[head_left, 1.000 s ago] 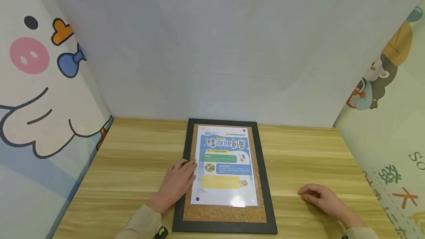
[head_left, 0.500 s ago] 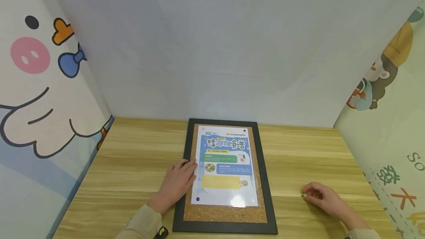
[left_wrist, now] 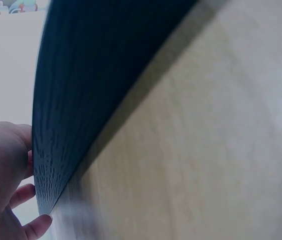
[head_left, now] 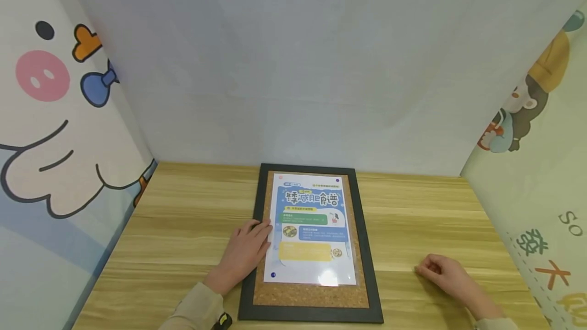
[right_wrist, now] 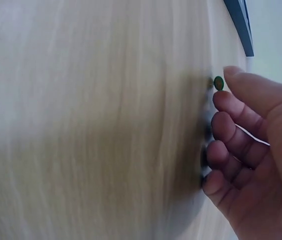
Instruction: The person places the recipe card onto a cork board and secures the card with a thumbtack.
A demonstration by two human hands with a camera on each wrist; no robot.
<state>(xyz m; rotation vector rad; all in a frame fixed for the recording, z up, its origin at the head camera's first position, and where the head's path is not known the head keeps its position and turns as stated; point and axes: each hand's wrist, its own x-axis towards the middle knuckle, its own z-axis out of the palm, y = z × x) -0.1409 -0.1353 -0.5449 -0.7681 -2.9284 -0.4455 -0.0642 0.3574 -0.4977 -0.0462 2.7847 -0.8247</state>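
A black-framed cork board (head_left: 316, 297) lies on the table, bearing a printed poster (head_left: 312, 269) in blue, green and yellow blocks. A dark blue thumbtack (head_left: 273, 274) marks the poster's lower left corner, another blue thumbtack (head_left: 337, 180) its upper right. My left hand (head_left: 243, 251) rests across the board's left frame bar, fingertips over the poster's edge. In the left wrist view its fingers lie against the frame (left_wrist: 66, 115). To the right of the board, my right hand (head_left: 442, 274) pinches a green thumbtack (right_wrist: 219, 83) between thumb and index fingertips, low over the tabletop.
The wood-grain table (head_left: 192, 208) reaches back to a pale grey curtain (head_left: 293, 75). Printed cartoon panels stand on both sides, a white figure (head_left: 46, 131) at left and a child (head_left: 527, 95) at right.
My right thumb and index finger were parted with the green thumbtack showing half a second ago; now they have come together, hiding it in the head view. The left hand stays put.
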